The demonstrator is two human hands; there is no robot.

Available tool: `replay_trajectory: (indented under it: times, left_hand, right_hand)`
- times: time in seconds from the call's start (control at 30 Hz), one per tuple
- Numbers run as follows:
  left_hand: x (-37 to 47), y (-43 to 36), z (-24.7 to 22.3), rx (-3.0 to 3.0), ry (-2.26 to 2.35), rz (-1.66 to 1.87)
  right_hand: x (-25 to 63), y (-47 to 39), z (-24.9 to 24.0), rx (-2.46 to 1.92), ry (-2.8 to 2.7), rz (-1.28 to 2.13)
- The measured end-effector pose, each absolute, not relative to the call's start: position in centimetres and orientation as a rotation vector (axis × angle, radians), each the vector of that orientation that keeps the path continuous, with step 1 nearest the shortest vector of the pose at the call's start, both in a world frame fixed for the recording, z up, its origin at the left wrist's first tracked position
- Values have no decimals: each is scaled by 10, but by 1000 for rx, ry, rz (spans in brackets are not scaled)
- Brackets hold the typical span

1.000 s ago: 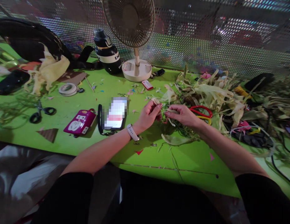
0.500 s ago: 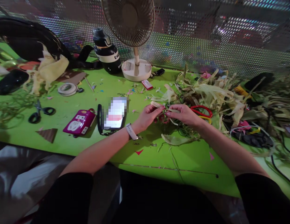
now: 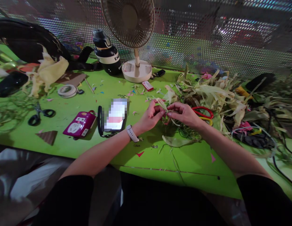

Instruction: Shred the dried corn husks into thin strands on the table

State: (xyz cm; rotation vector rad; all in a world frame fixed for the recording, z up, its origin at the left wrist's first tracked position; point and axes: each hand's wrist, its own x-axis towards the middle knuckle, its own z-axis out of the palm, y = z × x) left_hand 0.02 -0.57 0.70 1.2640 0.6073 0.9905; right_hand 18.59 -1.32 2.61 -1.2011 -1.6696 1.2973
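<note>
My left hand [image 3: 151, 116] pinches a small bunch of pale corn husk [image 3: 161, 103] that sticks up over its fingers. Close against it, my right hand [image 3: 183, 114] has thumb and forefinger pressed together on the same bunch. Greenish and reddish bits hang below the fingertips, too small to make out. Under and beside my right hand lie green grassy strands [image 3: 189, 131]. Red-handled scissors [image 3: 204, 110] lie just past my right wrist, partly covered. A loose husk leaf [image 3: 176, 141] rests on the table below my hands.
A large heap of dried husks [image 3: 211, 91] spreads to the right. Left of my hands are a phone [image 3: 116, 114], a purple socket block [image 3: 80, 125], black scissors [image 3: 39, 113] and a tape roll [image 3: 67, 90]. A fan [image 3: 136, 71] and a bottle [image 3: 108, 58] stand behind.
My left hand has turned slightly, and the pale husk now stands more upright above its fingers. My right hand has stayed almost in place.
</note>
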Motion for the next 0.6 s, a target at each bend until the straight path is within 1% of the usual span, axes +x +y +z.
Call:
replay_trajectory:
  times: [0.2,0.47,0.6]
  left_hand:
    - [0,-5,4,1276,618,999]
    - [1,-5,3,1212,586,994]
    - [0,-6,5,1194,557,989]
  right_hand:
    - [187,-15,27,-1197,-1872,1001]
    - [189,-14,23,-1161,-2018,730]
    - [188,-15,22,-1162,-2028,662]
